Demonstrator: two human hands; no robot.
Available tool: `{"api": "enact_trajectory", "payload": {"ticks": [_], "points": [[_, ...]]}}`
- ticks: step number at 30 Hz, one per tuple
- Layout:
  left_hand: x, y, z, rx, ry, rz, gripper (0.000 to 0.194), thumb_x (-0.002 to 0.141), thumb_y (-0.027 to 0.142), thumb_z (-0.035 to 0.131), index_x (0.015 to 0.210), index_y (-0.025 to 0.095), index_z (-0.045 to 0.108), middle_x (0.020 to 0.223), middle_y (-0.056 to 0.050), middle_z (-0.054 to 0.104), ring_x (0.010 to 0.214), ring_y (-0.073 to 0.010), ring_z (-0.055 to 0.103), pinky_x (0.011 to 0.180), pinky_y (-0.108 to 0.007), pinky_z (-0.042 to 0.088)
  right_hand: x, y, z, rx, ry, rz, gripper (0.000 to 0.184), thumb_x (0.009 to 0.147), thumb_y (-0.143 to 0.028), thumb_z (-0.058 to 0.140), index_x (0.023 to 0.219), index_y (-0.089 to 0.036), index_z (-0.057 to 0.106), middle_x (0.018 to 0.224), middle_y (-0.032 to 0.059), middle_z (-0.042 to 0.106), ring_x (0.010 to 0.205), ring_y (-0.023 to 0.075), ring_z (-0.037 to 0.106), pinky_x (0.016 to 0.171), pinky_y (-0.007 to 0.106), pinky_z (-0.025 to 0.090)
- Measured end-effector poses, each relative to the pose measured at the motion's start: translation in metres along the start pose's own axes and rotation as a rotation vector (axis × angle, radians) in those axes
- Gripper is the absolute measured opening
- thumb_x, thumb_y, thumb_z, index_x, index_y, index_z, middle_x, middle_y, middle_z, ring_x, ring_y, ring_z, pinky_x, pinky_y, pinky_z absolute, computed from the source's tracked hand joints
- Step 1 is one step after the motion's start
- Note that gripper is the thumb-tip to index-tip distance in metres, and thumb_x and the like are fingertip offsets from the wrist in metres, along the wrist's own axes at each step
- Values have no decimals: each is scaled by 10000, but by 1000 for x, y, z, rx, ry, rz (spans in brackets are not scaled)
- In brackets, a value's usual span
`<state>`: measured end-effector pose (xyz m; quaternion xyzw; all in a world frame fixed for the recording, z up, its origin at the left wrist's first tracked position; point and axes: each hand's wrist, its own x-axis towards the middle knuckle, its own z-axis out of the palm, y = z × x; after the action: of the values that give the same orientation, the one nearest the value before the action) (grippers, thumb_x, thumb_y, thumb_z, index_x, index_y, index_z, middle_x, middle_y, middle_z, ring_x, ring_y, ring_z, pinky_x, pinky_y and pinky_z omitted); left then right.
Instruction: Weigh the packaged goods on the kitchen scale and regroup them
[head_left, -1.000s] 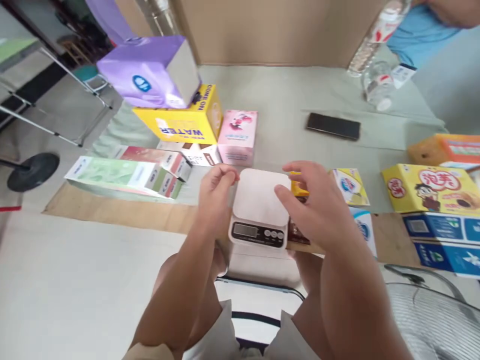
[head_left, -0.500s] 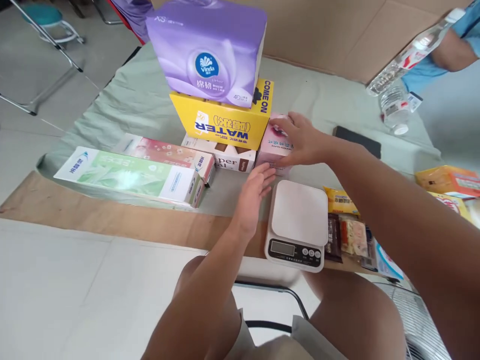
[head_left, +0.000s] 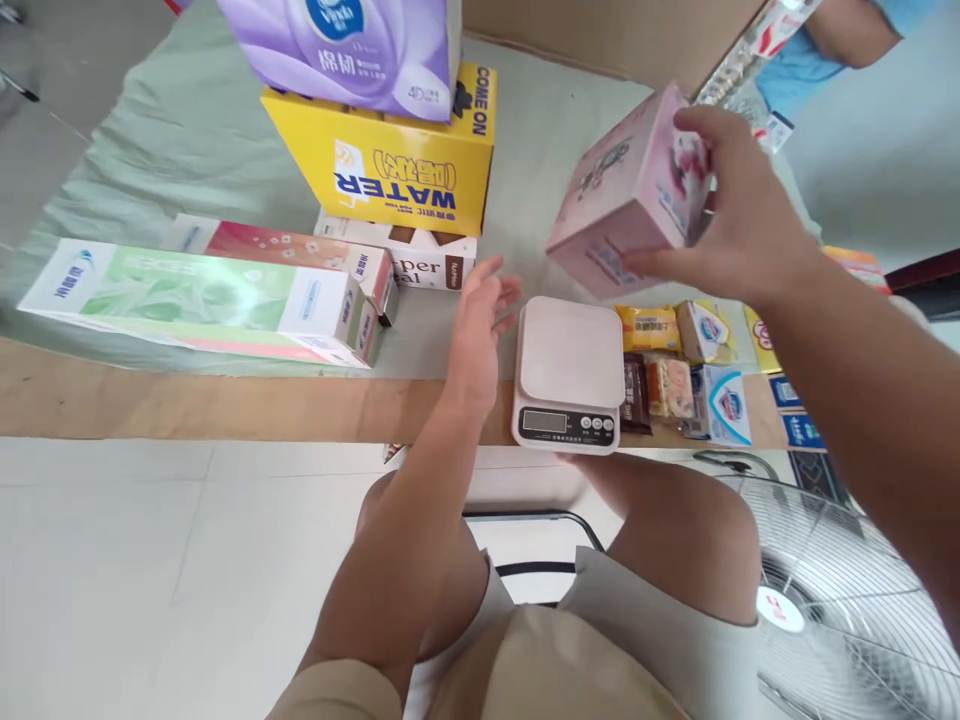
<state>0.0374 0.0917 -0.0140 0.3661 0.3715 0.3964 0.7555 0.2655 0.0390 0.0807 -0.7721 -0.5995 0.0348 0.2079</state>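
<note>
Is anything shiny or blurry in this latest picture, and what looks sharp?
In the head view, whitish glare washes over the top of the green box; in the head view, print on the pink box in the right hand looks soft; in the head view, the big WATER lettering on the yellow box reads clearly.

In the upper left of the frame, a purple tissue pack [head_left: 337, 55] sits on a yellow box [head_left: 390, 165] marked WATER, with a white carton [head_left: 431, 262] beneath. A long green box [head_left: 195, 290] lies at middle left, beside a reddish box [head_left: 300, 252]. Right of centre are a yellow packet [head_left: 651, 328], a dark brown wrapper [head_left: 636, 392] and a blue-and-white box [head_left: 726, 405]. A wire-guarded fan [head_left: 847, 600] fills the lower right.
</note>
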Motion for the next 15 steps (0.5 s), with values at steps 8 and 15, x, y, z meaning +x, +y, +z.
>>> {"api": "enact_trajectory", "payload": {"ticks": [8,15], "points": [[5,-14,5,184,-131,138,354,1030,360,530,1360,243,581,1499,-74,612,1543,-254,493,1315,-438,340,-68,-31,3,42,-305,-84,1144,499,-642,975,1526,-349,565,1650,143,478,1583,489,362,1253,688,385],[-5,-24,11,286,-181,259,534,1003,439,625,1513,330,511,1746,5,374,1689,-260,263,1353,-336,282,-95,-14,15,305,-65,64,866,873,-733,604,1644,-423,361,1773,-3,319,1722,327,138,1362,629,243]]}}
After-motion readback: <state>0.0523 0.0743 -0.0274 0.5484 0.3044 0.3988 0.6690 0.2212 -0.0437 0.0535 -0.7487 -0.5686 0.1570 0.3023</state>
